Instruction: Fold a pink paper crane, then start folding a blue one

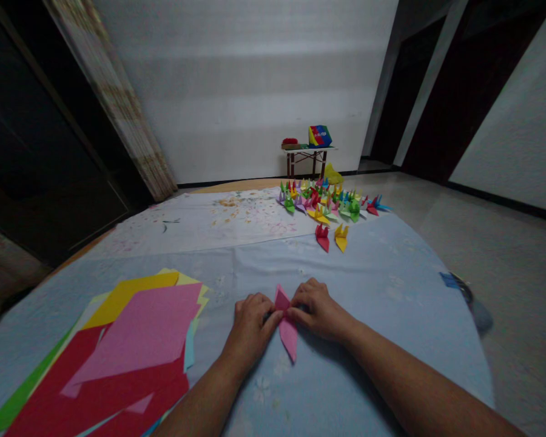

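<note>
Between my hands is a pink folded paper [289, 340], long and narrow with a point at each end, lying near the front middle of the table. My left hand [255, 318] pinches its left edge at the middle with thumb and fingers. From the other side my right hand [316, 308] pinches the right edge at the same height. The fingertips cover part of the paper's centre. Beyond my hands stand a red paper crane [322, 238] and a yellow paper crane [341, 238].
A stack of coloured paper sheets, topped by a pink sheet [141, 331], lies at left. Several finished paper cranes [355, 210] crowd the far right of the round table, on its cloth [200, 264]. By the wall stands a small table [312, 149] with a colourful bag [320, 136].
</note>
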A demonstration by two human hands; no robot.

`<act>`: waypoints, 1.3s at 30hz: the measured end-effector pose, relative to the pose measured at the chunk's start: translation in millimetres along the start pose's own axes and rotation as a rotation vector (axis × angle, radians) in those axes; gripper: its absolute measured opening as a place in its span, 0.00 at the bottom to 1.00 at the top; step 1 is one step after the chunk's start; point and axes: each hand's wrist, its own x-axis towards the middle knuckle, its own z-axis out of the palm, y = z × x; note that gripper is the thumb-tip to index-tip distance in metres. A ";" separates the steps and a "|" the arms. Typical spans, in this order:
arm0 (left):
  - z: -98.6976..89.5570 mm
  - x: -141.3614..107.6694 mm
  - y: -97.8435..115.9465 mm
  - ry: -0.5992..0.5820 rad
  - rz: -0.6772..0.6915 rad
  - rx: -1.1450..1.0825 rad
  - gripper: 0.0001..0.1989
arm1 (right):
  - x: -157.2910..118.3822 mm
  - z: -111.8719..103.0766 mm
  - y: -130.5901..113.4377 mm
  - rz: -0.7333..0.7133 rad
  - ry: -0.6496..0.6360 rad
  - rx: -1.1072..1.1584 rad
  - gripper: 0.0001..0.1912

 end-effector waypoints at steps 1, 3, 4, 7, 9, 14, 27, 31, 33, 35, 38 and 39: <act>1.2 0.0 -0.6 0.010 -0.017 -0.002 0.08 | 0.3 0.2 -0.1 0.020 -0.012 -0.003 0.11; 3.2 0.2 -1.4 0.022 -0.050 -0.003 0.08 | 1.0 1.0 -0.9 0.058 -0.024 -0.013 0.13; 3.9 0.4 -1.6 0.027 -0.066 0.001 0.08 | 1.4 1.6 -1.5 0.073 -0.024 -0.021 0.13; 5.7 1.2 -1.2 0.038 -0.104 0.030 0.08 | 2.4 4.0 -4.4 0.109 -0.018 -0.054 0.13; 6.6 1.8 -0.2 0.040 -0.114 0.053 0.08 | 2.9 5.5 -6.6 0.130 -0.016 -0.074 0.13; 6.7 2.2 2.7 0.038 -0.121 0.065 0.08 | 4.2 8.3 -9.0 0.150 -0.007 -0.074 0.15; 7.8 3.1 -1.9 0.050 -0.152 0.034 0.09 | 6.3 13.2 -10.4 0.179 0.057 -0.092 0.11; 7.6 4.1 1.5 0.049 -0.159 0.047 0.09 | 7.2 14.3 -10.7 0.200 0.062 -0.102 0.09; 7.1 4.2 2.8 0.046 -0.162 0.050 0.09 | 7.0 15.4 -9.8 0.207 0.082 -0.096 0.08; 6.7 4.3 3.6 0.045 -0.162 0.052 0.09 | 6.5 16.5 -8.8 0.202 0.100 -0.090 0.08; 7.2 4.2 3.2 0.046 -0.161 0.060 0.09 | 6.0 17.2 -8.3 0.193 0.108 -0.096 0.08; 7.6 4.2 2.8 0.047 -0.160 0.067 0.09 | 6.1 17.2 -8.4 0.193 0.106 -0.098 0.08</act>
